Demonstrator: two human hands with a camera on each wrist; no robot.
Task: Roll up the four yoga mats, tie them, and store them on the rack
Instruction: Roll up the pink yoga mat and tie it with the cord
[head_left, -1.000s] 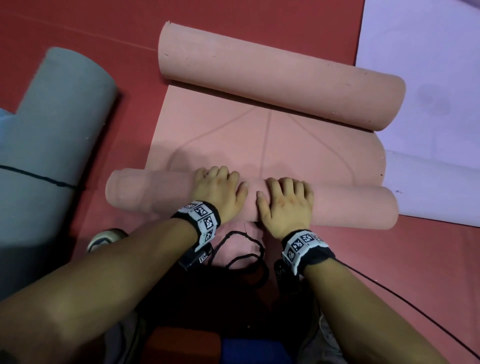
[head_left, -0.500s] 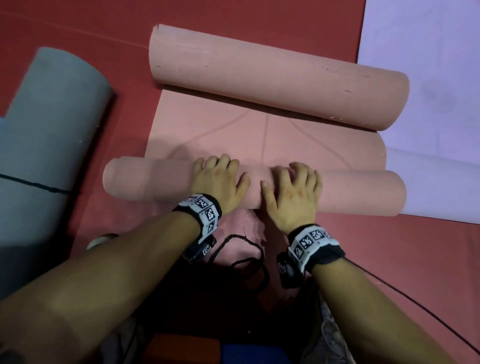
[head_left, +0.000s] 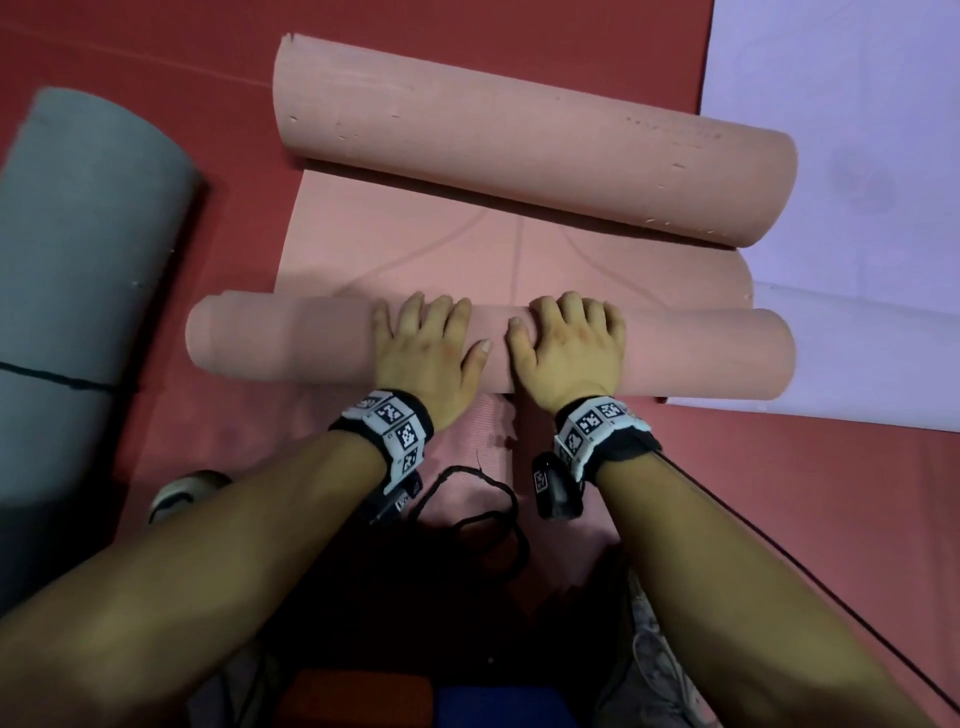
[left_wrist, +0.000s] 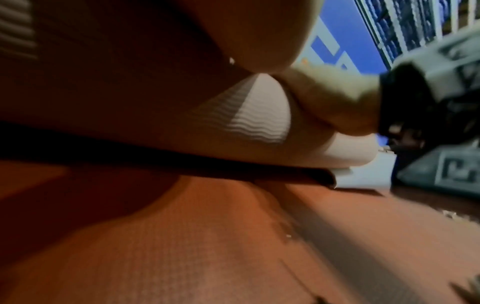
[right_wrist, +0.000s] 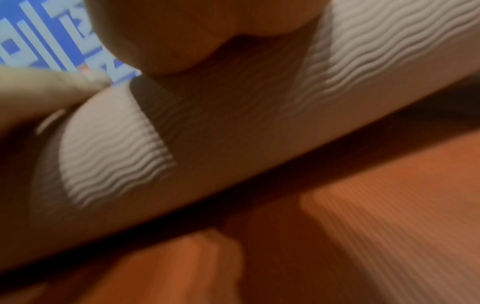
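A pink yoga mat (head_left: 467, 249) lies on the red floor, curled into a roll at both ends. Its near roll (head_left: 701, 358) lies across the view, and both my hands press on top of it side by side. My left hand (head_left: 426, 343) and right hand (head_left: 569, 345) lie palm down with fingers spread over the roll's far side. The far roll (head_left: 519, 140) is thicker and lies untouched. The wrist views show the roll's wavy ribbed surface (right_wrist: 363, 51) close up under each palm. A black cord (head_left: 483, 514) lies looped on the floor near my wrists.
A rolled grey mat (head_left: 78, 270) tied with a black cord lies at the left. A pale lilac mat (head_left: 857, 156) lies flat at the right, its near end curled (head_left: 857, 358). Red floor matting (head_left: 779, 493) surrounds everything. My shoes show at the bottom.
Both hands have pushed the near roll away from me toward the far roll, so the flat pink stretch between the two rolls is shorter. The right hand's fingers shifted on the roll.
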